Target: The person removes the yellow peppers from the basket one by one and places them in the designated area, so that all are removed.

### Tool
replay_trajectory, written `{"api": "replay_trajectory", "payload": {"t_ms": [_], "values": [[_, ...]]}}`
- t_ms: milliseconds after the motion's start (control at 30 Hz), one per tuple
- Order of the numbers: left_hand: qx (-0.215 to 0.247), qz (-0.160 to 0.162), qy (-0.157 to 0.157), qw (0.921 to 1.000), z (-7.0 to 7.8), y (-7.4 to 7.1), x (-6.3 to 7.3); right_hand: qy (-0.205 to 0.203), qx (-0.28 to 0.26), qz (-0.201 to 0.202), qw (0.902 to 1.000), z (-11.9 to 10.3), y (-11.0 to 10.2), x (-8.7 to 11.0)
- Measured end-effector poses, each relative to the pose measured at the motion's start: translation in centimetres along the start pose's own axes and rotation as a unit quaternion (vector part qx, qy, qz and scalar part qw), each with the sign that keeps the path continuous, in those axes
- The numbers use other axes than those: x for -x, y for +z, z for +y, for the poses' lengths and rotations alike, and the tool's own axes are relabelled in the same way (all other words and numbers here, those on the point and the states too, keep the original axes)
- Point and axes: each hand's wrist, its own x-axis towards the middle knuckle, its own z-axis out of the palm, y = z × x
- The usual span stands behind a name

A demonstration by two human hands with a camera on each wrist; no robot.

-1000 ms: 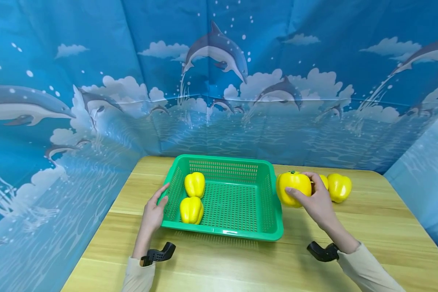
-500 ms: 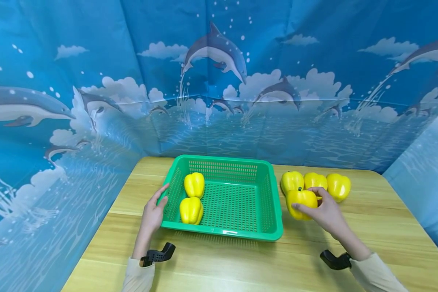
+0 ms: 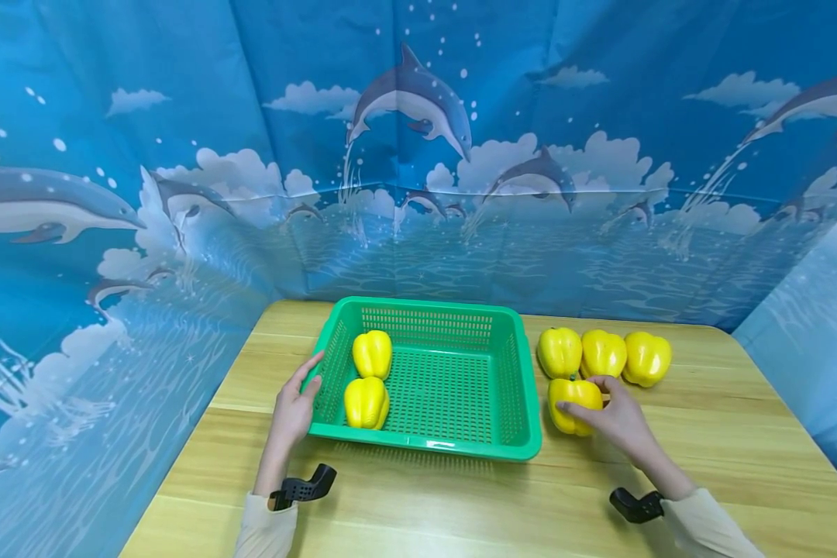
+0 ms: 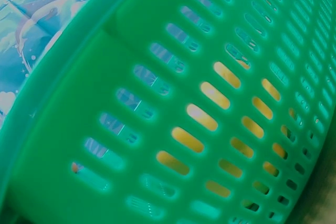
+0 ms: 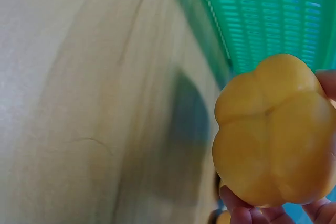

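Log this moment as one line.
left hand: at green basket left rim | right hand: holds yellow pepper | basket: two peppers | table: three peppers in row

Basket [image 3: 425,444]: moulded plastic, smooth, with a glossy rim and slotted walls. Peppers [image 3: 604,353]: smooth, shiny, plastic-like skin catching soft highlights. Table [image 3: 432,508]: wood-grained surface, smooth, with a low satin sheen. Backdrop [image 3: 418,248]: thin printed sheet, creased, faintly shiny; cloth or plastic cannot be told. Wrist mounts [image 3: 310,485]: dark, plastic-looking, mostly matt. Sleeves [image 3: 268,527]: matt cloth.
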Motion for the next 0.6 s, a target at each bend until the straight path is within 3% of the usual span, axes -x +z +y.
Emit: {"api": "replay_trajectory", "payload": {"t_ms": [367,600], "values": [[-0.004,-0.001,-0.002,1.0,-0.07,0.0,-0.09,0.011,0.01,-0.005,0.9999,0.88,0.75,-0.38],[-0.011,0.011,0.015,0.9998,-0.26,0.12,-0.16,0.018,0.015,-0.009,0.9997,0.94,0.89,-0.46]]}}
